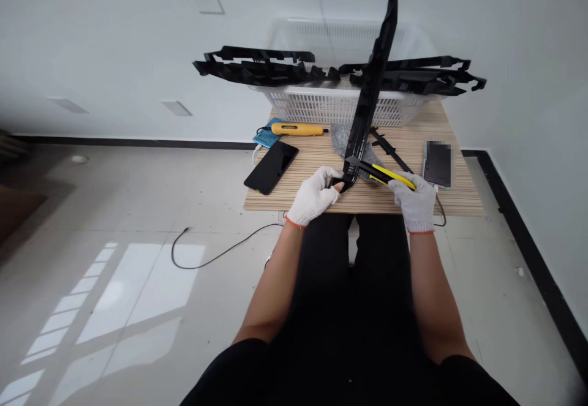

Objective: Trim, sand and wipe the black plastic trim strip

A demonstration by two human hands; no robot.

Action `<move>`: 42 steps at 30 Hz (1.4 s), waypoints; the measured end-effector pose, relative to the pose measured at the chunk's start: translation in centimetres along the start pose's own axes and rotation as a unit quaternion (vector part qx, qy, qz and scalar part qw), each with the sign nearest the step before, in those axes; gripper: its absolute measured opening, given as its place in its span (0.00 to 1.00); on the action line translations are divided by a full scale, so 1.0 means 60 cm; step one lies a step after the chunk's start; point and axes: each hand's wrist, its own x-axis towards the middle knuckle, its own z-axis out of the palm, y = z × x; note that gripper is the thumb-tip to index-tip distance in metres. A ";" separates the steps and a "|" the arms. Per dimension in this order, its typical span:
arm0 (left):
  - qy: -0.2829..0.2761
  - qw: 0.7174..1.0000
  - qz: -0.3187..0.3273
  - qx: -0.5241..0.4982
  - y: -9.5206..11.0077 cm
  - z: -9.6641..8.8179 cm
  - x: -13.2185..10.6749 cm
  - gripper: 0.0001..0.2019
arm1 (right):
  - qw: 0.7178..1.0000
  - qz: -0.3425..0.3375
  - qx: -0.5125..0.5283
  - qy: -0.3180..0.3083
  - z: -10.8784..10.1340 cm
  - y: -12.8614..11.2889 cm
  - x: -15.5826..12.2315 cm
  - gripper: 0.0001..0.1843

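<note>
Black strips (pixel 271 74) across white basket (pixel 303 107), left grip (pixel 315 196) pinching long strip (pixel 365 110), right grip (pixel 416 201) clasping yellow knife (pixel 389 174)

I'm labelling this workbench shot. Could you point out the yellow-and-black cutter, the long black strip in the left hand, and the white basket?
Yellow-and-black cutter (pixel 388 177): head view, on its handle.
Long black strip (pixel 371 84): head view, about midway along.
White basket (pixel 301 106): head view, on its slotted front wall.

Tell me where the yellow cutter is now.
The yellow cutter is in the right hand, right of centre in the head view, its tip at the long black strip.
</note>
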 end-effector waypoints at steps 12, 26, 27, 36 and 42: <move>-0.064 0.996 0.046 -0.034 -0.005 -0.021 0.004 0.16 | 0.999 0.000 -0.014 -0.034 -0.007 -0.001 0.001 0.24; -0.158 0.983 -0.049 -0.075 0.000 -0.009 0.012 0.34 | 0.999 0.000 -0.015 -0.044 -0.009 0.010 0.003 0.24; -0.157 0.983 -0.051 -0.080 0.000 -0.008 0.012 0.34 | 0.999 -0.002 -0.010 -0.040 -0.009 0.009 0.002 0.23; -0.115 0.992 -0.034 -0.034 0.007 -0.007 0.007 0.36 | 0.999 -0.020 0.029 0.014 -0.003 0.010 0.002 0.23; -0.079 0.990 -0.025 0.113 0.022 -0.013 0.004 0.26 | 0.999 -0.017 -0.045 -0.023 -0.010 0.014 -0.001 0.25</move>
